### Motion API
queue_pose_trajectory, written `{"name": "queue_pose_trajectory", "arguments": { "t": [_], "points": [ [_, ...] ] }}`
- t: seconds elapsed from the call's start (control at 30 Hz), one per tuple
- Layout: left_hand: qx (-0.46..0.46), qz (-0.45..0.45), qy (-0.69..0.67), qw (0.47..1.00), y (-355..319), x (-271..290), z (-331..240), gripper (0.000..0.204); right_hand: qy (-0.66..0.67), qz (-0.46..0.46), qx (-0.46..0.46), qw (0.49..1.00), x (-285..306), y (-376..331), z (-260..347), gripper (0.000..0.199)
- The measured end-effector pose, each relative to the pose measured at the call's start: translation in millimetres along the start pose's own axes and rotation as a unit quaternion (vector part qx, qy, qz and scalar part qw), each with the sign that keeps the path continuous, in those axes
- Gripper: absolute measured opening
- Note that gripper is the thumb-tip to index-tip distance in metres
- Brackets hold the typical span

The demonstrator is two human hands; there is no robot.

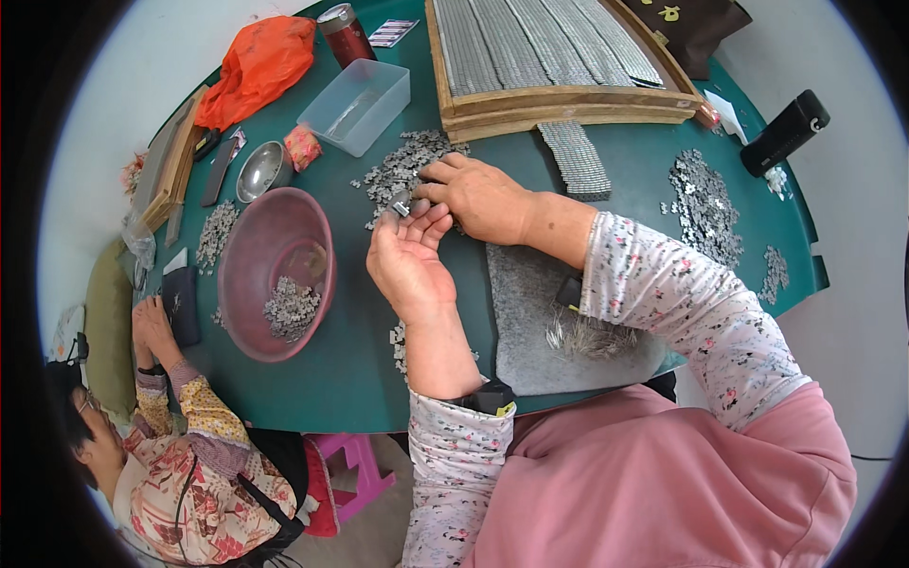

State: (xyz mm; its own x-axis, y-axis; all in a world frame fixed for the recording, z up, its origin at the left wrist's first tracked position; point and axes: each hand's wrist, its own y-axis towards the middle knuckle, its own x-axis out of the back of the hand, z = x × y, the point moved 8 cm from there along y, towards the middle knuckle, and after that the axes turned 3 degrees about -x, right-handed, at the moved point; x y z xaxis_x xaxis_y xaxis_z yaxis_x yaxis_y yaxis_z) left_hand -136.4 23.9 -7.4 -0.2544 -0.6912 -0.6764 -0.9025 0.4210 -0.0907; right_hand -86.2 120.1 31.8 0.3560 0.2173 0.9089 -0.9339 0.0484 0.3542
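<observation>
My left hand [409, 254] lies palm up on the green table [341, 379], its fingers curled around a short row of small grey metal pieces [401, 204]. My right hand [478, 194] reaches in from the right and pinches at those pieces with thumb and fingertips. Both hands meet at the near edge of a loose heap of the same grey pieces [402, 166]. A grey felt pad [530, 303] lies under my right forearm, with thin metal pins [587, 336] on it.
A pink bowl [248, 248] with some pieces sits to the left, near a steel bowl [261, 170] and a clear plastic box [358, 104]. Wooden trays [568, 99] of lined-up pieces stand behind. More heaps [705, 204] lie right. Another person [180, 445] works at lower left.
</observation>
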Motion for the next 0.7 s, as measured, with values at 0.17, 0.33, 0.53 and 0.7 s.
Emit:
{"name": "queue_pose_trajectory", "arguments": {
  "t": [0.17,0.33,0.53,0.7],
  "points": [
    [-0.003,-0.026,0.013,1.0,-3,1,-4,0.027,0.005,-0.05,-0.064,0.997,47,-49,-5,0.035],
    [-0.016,-0.005,0.068,0.998,-4,2,-8,0.024,-0.038,-0.036,-0.056,0.997,38,-86,11,0.018],
    [-0.024,0.0,0.081,0.996,-2,2,-7,0.021,-0.018,-0.014,-0.056,0.998,38,-86,19,0.028],
    [0.03,0.019,0.095,0.995,-3,-3,4,0.042,0.007,-0.089,-0.087,0.992,48,-55,-7,0.009]
  ]
}}
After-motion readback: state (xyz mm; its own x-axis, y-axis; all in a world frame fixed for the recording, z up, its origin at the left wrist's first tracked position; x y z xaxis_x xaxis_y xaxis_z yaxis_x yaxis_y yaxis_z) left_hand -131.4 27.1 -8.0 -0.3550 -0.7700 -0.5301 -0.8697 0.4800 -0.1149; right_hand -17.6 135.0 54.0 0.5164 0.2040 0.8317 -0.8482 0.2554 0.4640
